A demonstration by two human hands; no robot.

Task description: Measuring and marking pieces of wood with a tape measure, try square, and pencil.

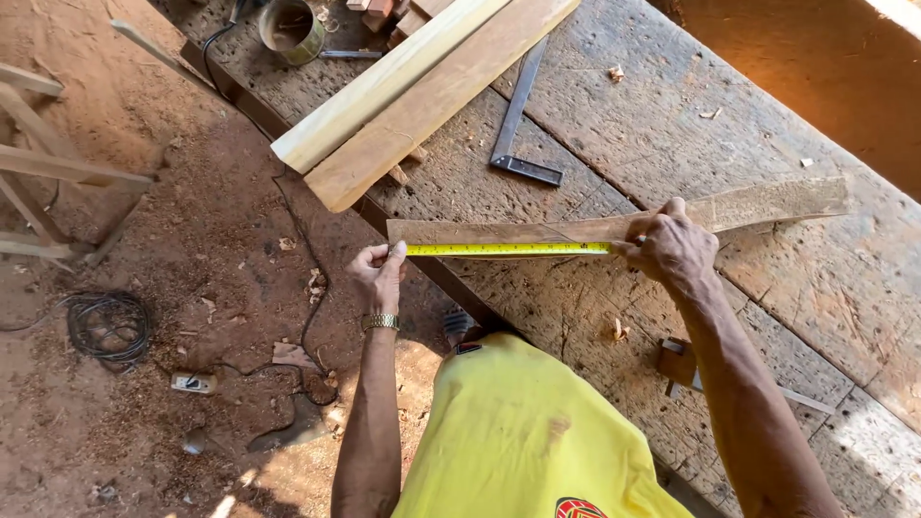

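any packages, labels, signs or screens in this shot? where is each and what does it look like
No signs or screens; three things come near.
tin can: top left of the workbench, round, open, greenish printed wrap.
tape measure: stretched along the wood strip between left hand and right hand, yellow blade with fine dark marks.
shirt emblem: bottom edge, on the yellow shirt, rounded, red, black and green.

Bare table [672,134] lies open beyond the slat [595,228]; two planks [422,96] and a steel square [518,125] block the far left, a small block [677,363] sits near the right forearm
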